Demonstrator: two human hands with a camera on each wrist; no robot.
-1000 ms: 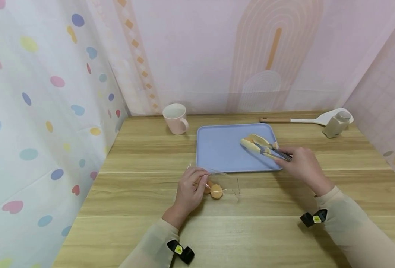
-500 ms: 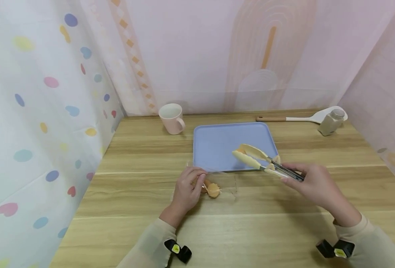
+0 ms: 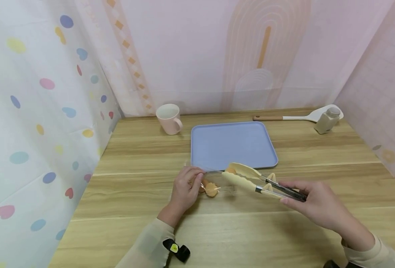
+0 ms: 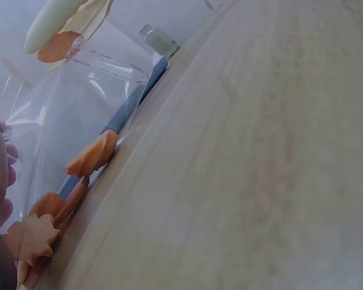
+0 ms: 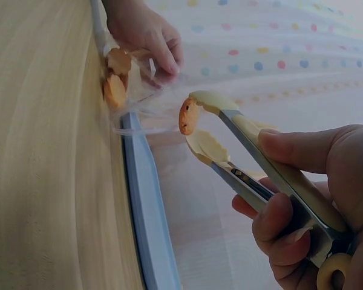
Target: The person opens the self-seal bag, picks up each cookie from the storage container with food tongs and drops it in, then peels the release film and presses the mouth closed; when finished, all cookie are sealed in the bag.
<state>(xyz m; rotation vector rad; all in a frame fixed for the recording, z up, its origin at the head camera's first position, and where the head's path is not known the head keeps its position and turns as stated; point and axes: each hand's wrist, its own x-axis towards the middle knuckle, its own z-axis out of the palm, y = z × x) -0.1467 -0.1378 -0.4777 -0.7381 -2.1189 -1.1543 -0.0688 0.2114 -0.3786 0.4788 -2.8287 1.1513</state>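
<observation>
My left hand (image 3: 185,188) pinches the upper edge of a clear plastic bag (image 4: 106,84) on the wooden table. Inside the bag lie several orange-brown, scallop-edged cookies (image 3: 212,190). My right hand (image 3: 321,206) grips a pair of metal tongs (image 3: 278,188) with cream-coloured tips. Between those tips sits a single round cookie (image 5: 187,116), right at the mouth of the bag. In the left wrist view the same cookie (image 4: 58,47) overlaps the bag's printed edge.
A blue tray (image 3: 234,145) lies just behind the bag. Back left stands a pink mug (image 3: 169,121). At the back right lie a white spatula with a wooden handle (image 3: 268,118) and a glass jar (image 3: 327,121). Curtains (image 3: 184,48) close off the table's back and sides.
My right hand has drawn the tongs, with the cookie in them, from over the tray back toward me and down to the bag's mouth. My left hand stays at the bag.
</observation>
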